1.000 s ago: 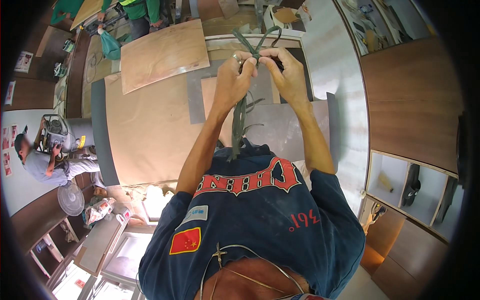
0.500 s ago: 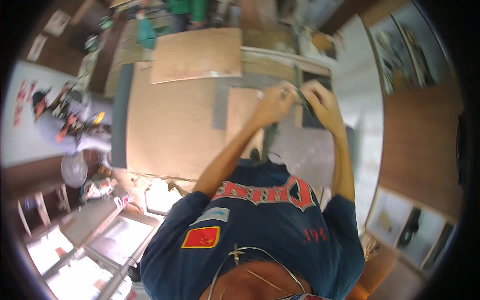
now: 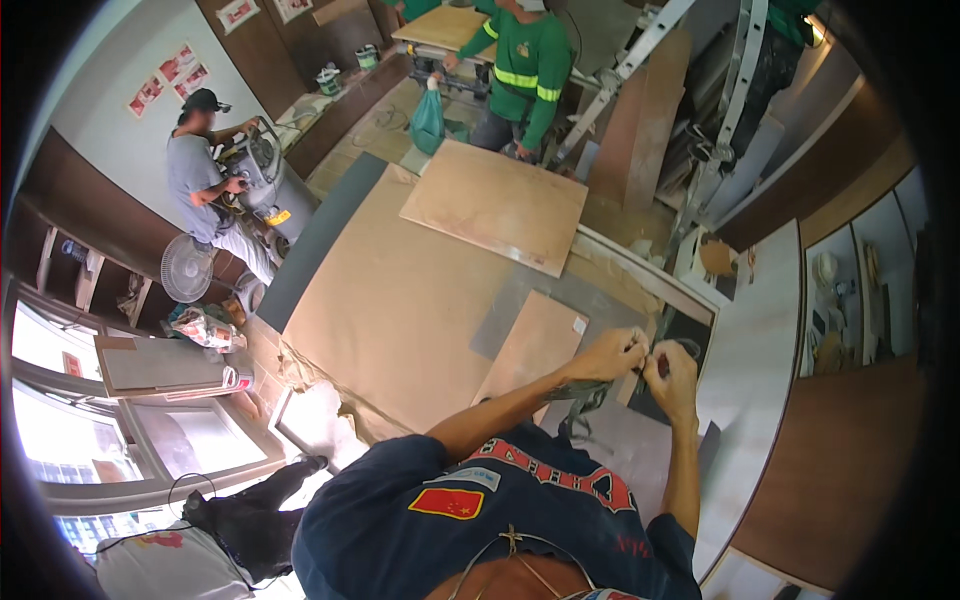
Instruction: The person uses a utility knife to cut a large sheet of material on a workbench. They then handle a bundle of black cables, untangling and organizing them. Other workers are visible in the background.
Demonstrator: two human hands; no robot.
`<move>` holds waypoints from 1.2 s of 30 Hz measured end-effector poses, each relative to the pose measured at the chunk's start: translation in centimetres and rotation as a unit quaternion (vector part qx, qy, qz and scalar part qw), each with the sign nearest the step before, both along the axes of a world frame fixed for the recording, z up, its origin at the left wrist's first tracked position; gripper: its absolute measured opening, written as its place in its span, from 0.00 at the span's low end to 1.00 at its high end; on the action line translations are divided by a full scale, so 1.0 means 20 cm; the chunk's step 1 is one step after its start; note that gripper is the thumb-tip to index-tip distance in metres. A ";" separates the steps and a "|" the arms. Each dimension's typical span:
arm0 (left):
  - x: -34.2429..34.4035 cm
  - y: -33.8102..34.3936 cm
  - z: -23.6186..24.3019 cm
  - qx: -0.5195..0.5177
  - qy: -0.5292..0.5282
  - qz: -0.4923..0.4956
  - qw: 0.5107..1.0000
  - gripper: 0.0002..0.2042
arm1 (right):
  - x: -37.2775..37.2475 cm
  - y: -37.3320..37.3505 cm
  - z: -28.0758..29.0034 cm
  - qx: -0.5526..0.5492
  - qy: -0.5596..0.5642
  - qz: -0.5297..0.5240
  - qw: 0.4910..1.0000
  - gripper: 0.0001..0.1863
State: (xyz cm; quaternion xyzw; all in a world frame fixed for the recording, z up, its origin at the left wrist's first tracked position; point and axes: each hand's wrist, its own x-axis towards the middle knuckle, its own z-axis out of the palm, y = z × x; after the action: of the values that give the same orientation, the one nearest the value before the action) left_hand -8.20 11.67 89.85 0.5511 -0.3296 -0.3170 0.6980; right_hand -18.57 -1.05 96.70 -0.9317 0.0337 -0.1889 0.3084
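Both my hands are raised together over the right part of the work surface, fingers curled in a pinch. My left hand [image 3: 618,353] grips a limp, dark greenish strip [image 3: 585,408], whose loose length hangs beneath my wrist toward my shirt. My right hand [image 3: 672,382] is closed close beside it, nearly touching, on what looks like the same strip. The fingers hide most of what lies between them, and the strip's exact kind is unclear. Under and left of my hands lies a narrow tan board [image 3: 535,345] with a small white label at its corner.
A large brown sheet [image 3: 400,290] covers the surface, with a wooden panel [image 3: 495,205] on its far part. Beyond stand a person in green [image 3: 530,75] and a ladder [image 3: 640,55]. At left, a person in grey [image 3: 200,165] handles a machine near a fan [image 3: 188,268].
My view has turned and lifted, bringing the people beyond the table into sight. My hands remain close together; the strip stretched between them earlier is now mostly hidden by my fingers.
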 end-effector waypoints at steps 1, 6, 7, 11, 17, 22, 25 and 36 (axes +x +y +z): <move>0.00 0.01 0.00 -0.001 0.013 -0.018 1.000 0.10 | -0.01 -0.02 0.00 -0.042 -0.012 0.029 0.999 0.05; -0.03 0.06 0.10 0.053 -0.075 -0.024 0.995 0.08 | -0.05 -0.07 0.00 0.124 0.061 0.020 0.990 0.06; -0.03 0.06 0.14 0.044 -0.091 0.004 0.995 0.08 | -0.04 -0.08 -0.01 0.193 0.054 0.018 0.980 0.06; 0.00 0.09 0.21 0.030 -0.128 0.047 0.990 0.07 | -0.01 -0.11 -0.03 0.346 0.046 0.024 0.937 0.06; 0.08 0.15 0.23 0.057 -0.195 0.034 0.979 0.08 | 0.01 0.00 0.03 0.324 0.064 0.029 0.943 0.06; 0.08 0.17 0.21 0.064 -0.181 0.046 0.980 0.08 | 0.02 0.06 -0.03 0.299 0.050 -0.005 0.953 0.06; 0.10 0.16 0.15 0.044 -0.169 0.090 0.980 0.08 | 0.06 0.14 0.00 0.261 0.004 -0.015 0.965 0.05; 0.11 0.24 0.22 0.121 -0.214 0.023 0.969 0.08 | 0.06 0.12 0.02 -0.042 -0.026 0.032 0.998 0.08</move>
State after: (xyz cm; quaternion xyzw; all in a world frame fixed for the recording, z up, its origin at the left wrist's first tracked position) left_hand -6.04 16.38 94.33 0.6939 -0.4181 -0.2132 0.5461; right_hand -17.44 1.33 97.19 -0.9391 -0.0126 -0.2046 0.2758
